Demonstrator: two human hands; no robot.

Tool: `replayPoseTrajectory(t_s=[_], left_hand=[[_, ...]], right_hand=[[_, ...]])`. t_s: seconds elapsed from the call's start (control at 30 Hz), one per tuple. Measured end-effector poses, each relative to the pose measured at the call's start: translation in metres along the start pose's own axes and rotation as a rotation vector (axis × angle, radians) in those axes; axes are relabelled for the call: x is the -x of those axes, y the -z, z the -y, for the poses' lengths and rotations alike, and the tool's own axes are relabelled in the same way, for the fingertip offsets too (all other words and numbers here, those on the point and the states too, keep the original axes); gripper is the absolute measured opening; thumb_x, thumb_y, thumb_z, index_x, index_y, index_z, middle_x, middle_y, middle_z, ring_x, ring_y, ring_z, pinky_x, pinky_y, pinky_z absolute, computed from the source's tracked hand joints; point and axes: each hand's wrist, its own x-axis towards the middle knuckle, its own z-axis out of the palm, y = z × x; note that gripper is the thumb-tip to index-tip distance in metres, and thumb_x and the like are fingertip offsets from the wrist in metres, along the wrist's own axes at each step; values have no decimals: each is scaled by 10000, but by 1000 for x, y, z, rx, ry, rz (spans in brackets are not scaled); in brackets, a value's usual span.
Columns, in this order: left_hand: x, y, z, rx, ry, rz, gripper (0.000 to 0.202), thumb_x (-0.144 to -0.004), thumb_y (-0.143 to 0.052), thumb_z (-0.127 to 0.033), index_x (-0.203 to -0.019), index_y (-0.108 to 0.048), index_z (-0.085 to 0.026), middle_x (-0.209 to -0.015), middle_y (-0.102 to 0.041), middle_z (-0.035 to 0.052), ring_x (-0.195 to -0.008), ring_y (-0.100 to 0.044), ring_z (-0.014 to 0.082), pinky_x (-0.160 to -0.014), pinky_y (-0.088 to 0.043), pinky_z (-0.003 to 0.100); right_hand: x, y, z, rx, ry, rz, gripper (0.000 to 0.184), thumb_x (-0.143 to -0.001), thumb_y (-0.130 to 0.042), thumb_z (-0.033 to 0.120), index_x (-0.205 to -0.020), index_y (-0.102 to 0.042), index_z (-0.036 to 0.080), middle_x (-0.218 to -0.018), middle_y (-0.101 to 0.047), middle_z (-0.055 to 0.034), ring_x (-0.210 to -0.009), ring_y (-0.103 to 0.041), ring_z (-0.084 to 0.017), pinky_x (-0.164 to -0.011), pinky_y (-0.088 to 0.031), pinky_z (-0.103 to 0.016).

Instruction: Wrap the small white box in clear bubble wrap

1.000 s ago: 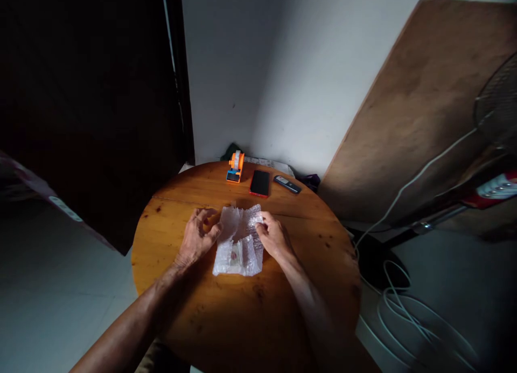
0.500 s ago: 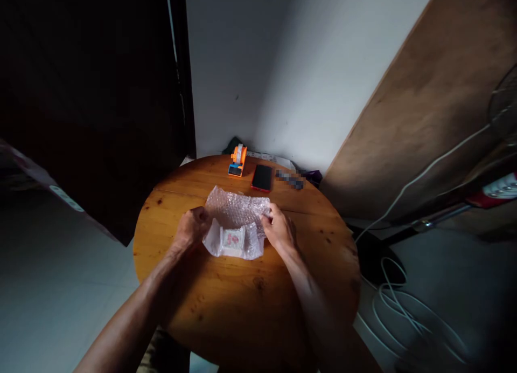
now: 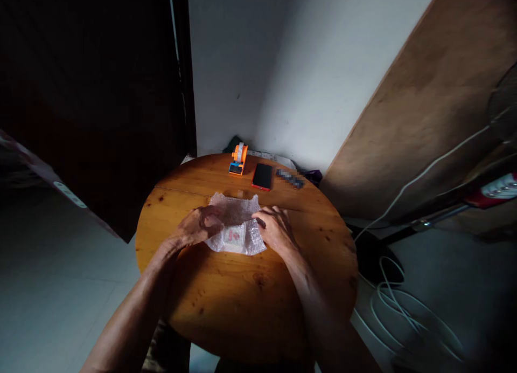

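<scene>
A sheet of clear bubble wrap point(image 3: 234, 205) lies in front of me, its sides raised around a small white packet point(image 3: 235, 236) with a reddish mark. The packet rests in the near part of the sheet. At the left edge, my left hand point(image 3: 197, 225) is closed on the wrap, its fingers bent over toward the packet. My right hand point(image 3: 275, 228) grips the right edge with curled fingers; the thumb side faces the packet. Parts of the fingertips of both hands are hidden by the plastic.
On the round wooden table point(image 3: 258, 297), an orange and blue tape dispenser point(image 3: 238, 160) stands toward the back. Beside it lie a phone point(image 3: 262, 177) in a red case and a blurred dark object point(image 3: 290, 178). A white cable point(image 3: 398, 303) coils on the floor at right.
Both hands have moved inward, my left hand to the right over the wrap. The bubble wrap's sides have drawn closer around the packet, and its far edge has narrowed.
</scene>
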Motion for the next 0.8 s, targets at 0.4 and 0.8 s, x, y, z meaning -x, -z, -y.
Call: replayPoseTrajectory(t_s=[0.4, 0.8], left_hand=[[84, 37, -51, 9, -200, 730, 299, -725, -679, -247, -1023, -686, -224, -977, -726, 38, -868, -672, 188, -755, -552, 291], [31, -24, -1, -215, -21, -52, 486, -773, -600, -195, -1259, -582, -182, -1147, -673, 114, -964, -667, 236, -826, -568, 368]], right_hand=[[-1, 2, -3, -21, -74, 135, 133, -866, -625, 201, -931, -737, 231, -1042, -709, -47, -1007, -607, -204, -901, -397, -310], [3, 0, -7, -33, -64, 141, 161, -877, -631, 236, -1007, -723, 215, -1104, -678, -57, -1036, -607, -199, -883, -400, -303]])
